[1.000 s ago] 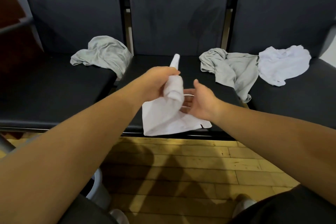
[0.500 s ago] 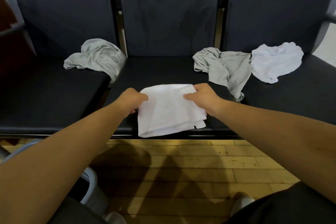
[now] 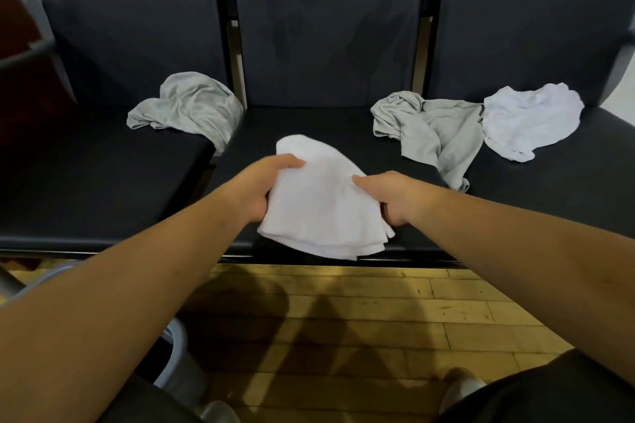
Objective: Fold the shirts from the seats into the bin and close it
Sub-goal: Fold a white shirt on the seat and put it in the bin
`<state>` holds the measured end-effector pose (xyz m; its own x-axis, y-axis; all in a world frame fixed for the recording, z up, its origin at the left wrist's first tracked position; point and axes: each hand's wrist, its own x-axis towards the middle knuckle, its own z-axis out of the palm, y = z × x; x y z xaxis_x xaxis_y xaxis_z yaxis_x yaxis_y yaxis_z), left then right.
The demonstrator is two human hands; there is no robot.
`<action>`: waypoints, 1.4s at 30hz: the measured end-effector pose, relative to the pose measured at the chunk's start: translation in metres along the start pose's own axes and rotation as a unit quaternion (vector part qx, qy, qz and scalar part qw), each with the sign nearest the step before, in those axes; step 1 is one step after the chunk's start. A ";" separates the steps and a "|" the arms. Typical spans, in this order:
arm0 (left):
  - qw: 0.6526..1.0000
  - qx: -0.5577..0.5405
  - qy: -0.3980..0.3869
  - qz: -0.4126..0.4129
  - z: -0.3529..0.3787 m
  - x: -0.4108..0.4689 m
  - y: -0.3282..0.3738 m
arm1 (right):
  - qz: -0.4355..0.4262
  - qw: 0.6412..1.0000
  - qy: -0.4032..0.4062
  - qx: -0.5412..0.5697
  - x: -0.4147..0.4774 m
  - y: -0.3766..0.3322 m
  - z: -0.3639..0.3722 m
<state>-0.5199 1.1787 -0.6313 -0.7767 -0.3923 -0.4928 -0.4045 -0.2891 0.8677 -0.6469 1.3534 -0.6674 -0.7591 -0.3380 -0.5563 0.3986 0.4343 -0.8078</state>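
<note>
The step in hand looks like lifting the folded white shirt [image 3: 319, 206] off the middle seat [image 3: 309, 120] and carrying it to the bin. To do it well, the bundle should travel level, with even pressure on both sides so the layers do not slide apart. It should then go down flat rather than be dropped. The left hand [image 3: 264, 185] grips the shirt's left edge, thumb on top and fingers curled under. The right hand [image 3: 388, 196] grips the right edge the same way, so both are closed on the cloth. The shirt sits between them over the seat's front edge, and whether it touches the cushion I cannot tell. It is a thick, soft, roughly rounded packet, smooth on top. Several stacked layers show along its near edge, and a loose corner at the lower right is the likeliest part to sag or unfold. A pale curved rim [image 3: 180, 343] at the lower left is probably the bin. Two crumpled grey shirts [image 3: 189, 106] [image 3: 436, 127] and a crumpled white one [image 3: 529, 117] lie unfolded on the seats.
</note>
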 end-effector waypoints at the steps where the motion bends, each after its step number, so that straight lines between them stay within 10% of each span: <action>1: 1.000 -0.018 -0.012 0.011 -0.001 -0.004 0.003 | 0.012 0.999 -0.019 0.044 -0.001 0.001 0.000; 12: 0.973 -0.189 -0.059 0.122 -0.049 -0.048 0.019 | -0.113 0.931 -0.225 0.264 -0.023 -0.022 0.018; 19: 0.973 -0.192 0.006 0.127 -0.123 -0.079 0.018 | -0.084 0.963 -0.207 0.148 -0.053 -0.068 0.098; 29: 0.938 -0.286 0.132 0.148 -0.292 -0.139 -0.055 | -0.263 0.942 -0.208 -0.020 -0.091 -0.085 0.298; 42: 0.863 -0.363 0.350 -0.030 -0.425 -0.206 -0.295 | -0.221 0.878 -0.302 -0.299 -0.091 0.101 0.531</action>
<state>-0.0355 0.9740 -0.8135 -0.1798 -0.7156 -0.6750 0.1730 -0.6985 0.6944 -0.2641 0.9844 -0.8021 -0.2888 -0.8865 -0.3617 -0.3451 0.4488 -0.8243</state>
